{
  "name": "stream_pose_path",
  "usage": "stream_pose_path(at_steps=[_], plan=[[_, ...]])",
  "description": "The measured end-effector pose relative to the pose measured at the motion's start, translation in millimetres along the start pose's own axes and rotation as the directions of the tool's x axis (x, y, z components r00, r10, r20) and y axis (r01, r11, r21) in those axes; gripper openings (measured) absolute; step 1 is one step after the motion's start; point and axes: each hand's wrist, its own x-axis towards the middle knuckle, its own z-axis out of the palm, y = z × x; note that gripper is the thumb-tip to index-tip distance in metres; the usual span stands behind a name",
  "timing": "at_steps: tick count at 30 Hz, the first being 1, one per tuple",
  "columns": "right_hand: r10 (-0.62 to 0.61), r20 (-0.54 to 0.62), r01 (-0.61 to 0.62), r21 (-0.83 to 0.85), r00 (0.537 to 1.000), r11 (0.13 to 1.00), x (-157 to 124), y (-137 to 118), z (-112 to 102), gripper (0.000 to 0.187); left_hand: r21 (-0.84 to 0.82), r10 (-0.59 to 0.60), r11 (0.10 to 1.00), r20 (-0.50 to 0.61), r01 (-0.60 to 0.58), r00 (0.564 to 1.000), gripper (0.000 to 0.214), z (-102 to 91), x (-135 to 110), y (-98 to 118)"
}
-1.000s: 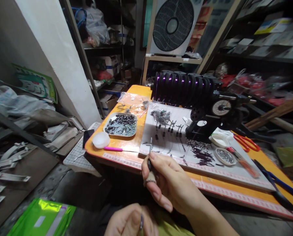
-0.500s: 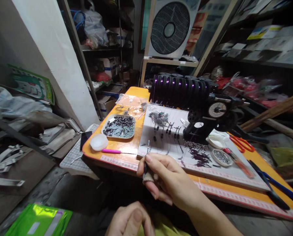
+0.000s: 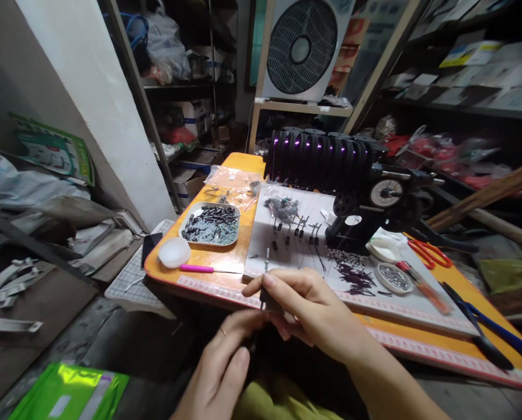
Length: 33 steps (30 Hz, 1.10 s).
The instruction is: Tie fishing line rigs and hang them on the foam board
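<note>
Pinched between the thumb and fingers of my right hand (image 3: 302, 300) is a thin upright piece (image 3: 267, 265) with a pale grey tip and a dark lower body. Its exact kind is too small to tell. My left hand (image 3: 221, 361) has come up from below. Its fingertips are at the lower end of the piece, close to the right fingers, while its thumb stays apart. Beyond the hands, several black cylindrical pieces on threads (image 3: 301, 230) lie on a white board (image 3: 261, 268). Next to them is a tangled grey bunch (image 3: 282, 207).
A tray (image 3: 181, 232) of black and grey parts stands left on the orange table (image 3: 246, 163), near a pink-handled needle tool (image 3: 198, 269) and white round container (image 3: 174, 252). A black machine (image 3: 322, 160) with spools stands behind; orange scissors (image 3: 430, 255) and blue-handled pliers (image 3: 504, 335) lie right.
My left hand has risen and its fingers have stretched out to the lower end of the piece. My right hand keeps its pinch and has shifted slightly right.
</note>
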Motion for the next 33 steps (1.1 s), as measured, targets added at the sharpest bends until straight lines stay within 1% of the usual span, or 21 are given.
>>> stream_pose_path(at_steps=[1, 2, 3, 4, 5, 7, 8, 9, 10, 12, 13, 14, 15, 17, 18, 19, 20, 21, 23, 26, 33], plan=[[-0.032, 0.000, 0.032, -0.106, 0.999, 0.994, -0.4, -4.8, -0.9, 0.038, 0.119, 0.020, 0.993, -0.014, -0.019, 1.000, 0.043, -3.8, 7.0, 5.9], [-0.068, 0.007, 0.068, -0.217, 0.998, 0.974, -0.7, -10.1, -1.2, 0.037, 0.180, 0.040, 0.983, 0.002, -0.040, 0.999, 0.046, -7.0, 14.9, 12.1], [-0.104, 0.016, 0.103, -0.335, 0.994, 0.937, -1.2, -15.6, -1.2, 0.037, 0.215, 0.078, 0.973, 0.053, -0.088, 0.995, 0.046, -9.4, 23.3, 18.5], [-0.130, 0.035, 0.132, -0.462, 0.991, 0.877, -2.1, -21.3, -1.2, 0.038, 0.206, 0.154, 0.964, 0.074, -0.166, 0.985, 0.044, -11.0, 31.9, 24.8], [-0.145, 0.062, 0.153, -0.598, 0.987, 0.787, -3.7, -27.1, -1.8, 0.039, 0.185, 0.184, 0.964, 0.063, -0.193, 0.981, 0.041, -11.7, 40.1, 30.8], [-0.133, 0.129, 0.183, -0.801, 0.983, 0.570, -8.8, -38.3, -6.2, 0.039, 0.131, 0.151, 0.977, 0.138, -0.169, 0.979, 0.040, -11.3, 53.9, 39.9], [-0.110, 0.152, 0.187, -0.850, 0.982, 0.493, -11.8, -43.3, -10.4, 0.038, 0.078, 0.117, 0.988, 0.174, -0.132, 0.978, 0.039, -10.6, 58.8, 42.5], [-0.098, 0.154, 0.182, -0.856, 0.983, 0.484, -14.5, -47.7, -15.8, 0.037, 0.011, 0.084, 0.996, 0.216, -0.088, 0.973, 0.037, -9.9, 62.2, 43.6], [-0.094, 0.135, 0.164, -0.815, 0.986, 0.556, -16.3, -50.9, -22.1, 0.035, -0.067, 0.055, 0.997, 0.249, -0.039, 0.967, 0.035, -9.3, 64.3, 43.6], [-0.168, -0.053, 0.103, -0.600, 0.984, 0.793, -14.3, -52.6, -34.7, 0.032, -0.205, 0.012, 0.978, 0.297, 0.051, 0.955, 0.033, -8.5, 65.0, 41.5], [-0.162, -0.182, 0.073, -0.414, 0.970, 0.907, -10.0, -50.6, -39.9, 0.034, -0.256, -0.005, 0.963, 0.306, 0.087, 0.952, 0.033, -8.2, 64.3, 40.3], [-0.134, -0.235, 0.084, -0.211, 0.963, 0.974, -3.5, -46.8, -43.8, 0.035, -0.292, -0.018, 0.950, 0.312, 0.114, 0.950, 0.033, -7.8, 63.3, 39.3], [-0.108, -0.236, 0.110, -0.003, 0.966, 0.994, 4.6, -41.7, -45.9, 0.037, -0.321, -0.029, 0.938, 0.312, 0.134, 0.950, 0.032, -7.2, 62.1, 38.9], [-0.001, -0.054, 0.018, 0.305, 0.999, 0.952, 23.2, -29.5, -45.5, 0.039, -0.374, -0.033, 0.914, 0.323, 0.159, 0.946, 0.032, -5.4, 60.4, 39.4], [0.019, 0.080, -0.050, 0.407, 0.997, 0.912, 32.2, -23.7, -43.2, 0.042, -0.400, -0.030, 0.901, 0.327, 0.167, 0.945, 0.031, -4.3, 59.8, 39.8], [0.012, 0.217, -0.115, 0.470, 0.976, 0.875, 40.0, -18.6, -39.9, 0.043, -0.424, -0.024, 0.890, 0.326, 0.169, 0.945, 0.030, -3.2, 59.3, 40.1], [-0.005, 0.315, -0.165, 0.511, 0.949, 0.844, 46.4, -14.6, -35.9, 0.045, -0.451, -0.010, 0.878, 0.320, 0.161, 0.948, 0.029, -2.2, 58.9, 39.9], [-0.019, 0.370, -0.200, 0.543, 0.929, 0.816, 51.2, -11.5, -31.4, 0.046, -0.479, 0.007, 0.865, 0.303, 0.146, 0.953, 0.028, -1.5, 58.4, 39.4], [0.000, 0.362, -0.232, 0.597, 0.932, 0.768, 56.2, -7.9, -21.9, 0.045, -0.526, 0.037, 0.843, 0.271, 0.115, 0.962, 0.028, -0.2, 56.5, 37.3], [0.060, 0.234, -0.204, 0.664, 0.971, 0.719, 55.9, -5.8, -9.4, 0.044, -0.553, 0.031, 0.824, 0.256, 0.120, 0.966, 0.032, 2.3, 50.7, 35.7], [0.118, 0.138, -0.181, 0.713, 0.983, 0.678, 51.0, -5.9, 1.0, 0.046, -0.542, -0.143, 0.809, 0.196, 0.228, 0.970, 0.033, 10.4, 29.7, 48.6]])
